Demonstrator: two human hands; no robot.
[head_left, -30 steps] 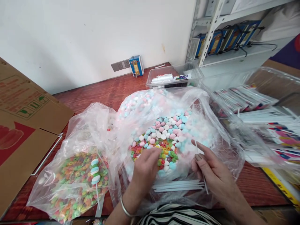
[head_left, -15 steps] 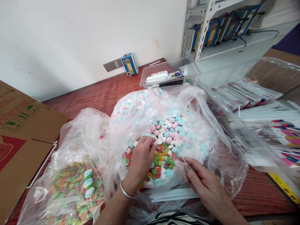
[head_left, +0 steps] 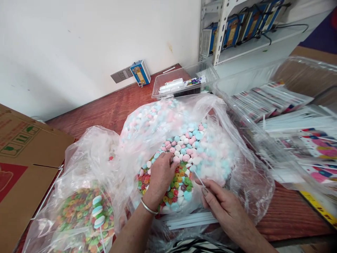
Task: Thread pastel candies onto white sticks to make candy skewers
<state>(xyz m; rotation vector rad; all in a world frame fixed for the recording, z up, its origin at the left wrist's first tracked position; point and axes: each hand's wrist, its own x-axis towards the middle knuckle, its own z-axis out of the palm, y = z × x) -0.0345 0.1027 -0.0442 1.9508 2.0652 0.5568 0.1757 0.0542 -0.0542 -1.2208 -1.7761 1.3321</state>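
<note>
**Stick (head_left: 199,179) now tipped with a blue sweet (head_left: 193,168)**

The left hand (head_left: 160,175) is moved up from the ring sweets (head_left: 184,181) onto the pastel sweets (head_left: 184,147). Its fingers are curled down, and a grip cannot be told. The stick is pinched in the right hand (head_left: 223,207), over the open bag (head_left: 250,182). Spare sticks (head_left: 192,220) lie on the desk (head_left: 113,109), and loose plastic crowds both wrists.
</note>
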